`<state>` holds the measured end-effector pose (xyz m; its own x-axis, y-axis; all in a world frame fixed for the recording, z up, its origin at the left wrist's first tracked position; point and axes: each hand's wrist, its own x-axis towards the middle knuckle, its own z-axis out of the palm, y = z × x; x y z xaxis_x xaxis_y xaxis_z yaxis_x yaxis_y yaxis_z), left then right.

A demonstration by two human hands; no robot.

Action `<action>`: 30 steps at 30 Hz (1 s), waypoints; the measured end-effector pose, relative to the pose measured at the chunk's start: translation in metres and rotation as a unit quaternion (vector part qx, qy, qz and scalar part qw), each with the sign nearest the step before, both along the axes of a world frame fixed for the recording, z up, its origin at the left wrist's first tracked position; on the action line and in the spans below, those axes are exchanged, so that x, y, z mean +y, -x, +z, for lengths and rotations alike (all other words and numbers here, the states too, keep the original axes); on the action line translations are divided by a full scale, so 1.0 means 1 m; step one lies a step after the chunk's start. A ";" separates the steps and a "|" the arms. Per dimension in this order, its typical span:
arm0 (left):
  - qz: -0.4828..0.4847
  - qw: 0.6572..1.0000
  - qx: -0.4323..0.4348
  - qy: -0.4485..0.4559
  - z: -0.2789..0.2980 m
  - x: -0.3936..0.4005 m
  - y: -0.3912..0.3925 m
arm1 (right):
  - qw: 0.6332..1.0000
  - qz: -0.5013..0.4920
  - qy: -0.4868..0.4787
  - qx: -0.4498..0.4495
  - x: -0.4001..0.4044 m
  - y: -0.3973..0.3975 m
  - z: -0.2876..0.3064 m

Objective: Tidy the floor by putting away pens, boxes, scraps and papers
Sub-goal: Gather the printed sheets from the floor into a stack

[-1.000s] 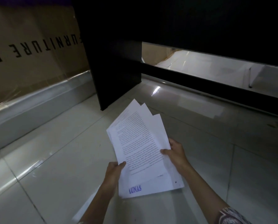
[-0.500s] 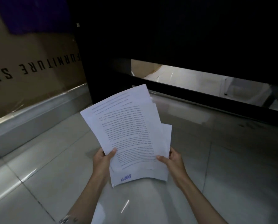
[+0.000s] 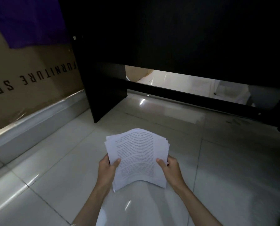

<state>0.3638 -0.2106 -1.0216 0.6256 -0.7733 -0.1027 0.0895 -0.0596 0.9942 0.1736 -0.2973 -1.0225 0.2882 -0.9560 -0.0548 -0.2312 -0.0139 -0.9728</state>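
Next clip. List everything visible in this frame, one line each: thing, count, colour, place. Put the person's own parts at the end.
stack of papers: one stack, sheet count unclear, white with black printed text, held above the floor at centre, bowed upward.
floor: glossy pale tiles, across the lower frame.
dark furniture: one, black, upper centre and right, with a side panel standing on the floor and a low crossbar.
cardboard box: one, brown with black lettering, at left.
purple sheet: one, upper left, over the box.
baseboard: one, grey, glossy, along the left below the box.
left hand: grips the stack's left edge, thumb on top.
right hand: grips the right edge, thumb on top.
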 end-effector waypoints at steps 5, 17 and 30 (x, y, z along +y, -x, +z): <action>-0.014 1.000 -0.010 -0.013 0.037 0.028 0.015 | 0.988 0.047 0.028 0.146 0.011 0.030 0.056; -0.154 0.953 -0.234 -0.118 0.229 0.056 0.135 | 0.953 -0.053 0.078 0.288 0.074 0.189 0.256; -0.336 0.919 -0.196 -0.057 0.361 0.024 0.376 | 0.903 -0.290 0.164 0.273 0.129 0.417 0.373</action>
